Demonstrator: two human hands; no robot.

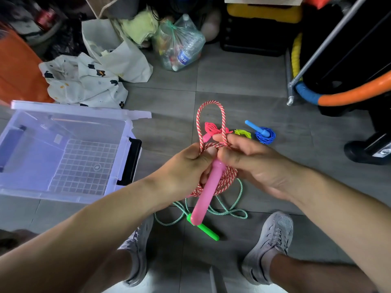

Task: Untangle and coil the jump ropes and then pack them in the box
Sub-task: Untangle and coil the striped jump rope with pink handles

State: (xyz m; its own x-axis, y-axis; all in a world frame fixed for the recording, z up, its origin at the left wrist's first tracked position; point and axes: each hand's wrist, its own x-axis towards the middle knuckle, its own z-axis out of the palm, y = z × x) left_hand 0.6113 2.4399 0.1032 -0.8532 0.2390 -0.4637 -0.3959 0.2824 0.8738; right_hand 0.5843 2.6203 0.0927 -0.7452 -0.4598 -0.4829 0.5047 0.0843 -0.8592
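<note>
Both hands hold a red-and-white braided jump rope (229, 176) above the floor. My left hand (186, 170) grips the coiled bundle and its pink handle (208, 193), which hangs down. My right hand (254, 163) pinches the rope where a tall loop (209, 104) rises from the bundle. On the floor beneath lies a loose green-and-white rope (228, 212) with a green handle (206, 230). Beyond the hands lie a coiled pink rope (211, 129), a coiled yellow rope (243, 133) and a coiled blue rope (264, 135) with a blue handle. The clear plastic box (118, 123) stands open at the left.
The box's black latch (131, 161) faces the ropes. Behind lie a patterned cloth (80, 81), a white bag (118, 51) and a bag of bottles (179, 45). A padded orange-and-blue hoop (338, 96) and metal frame stand at right. My grey shoes (273, 246) rest on the tiled floor.
</note>
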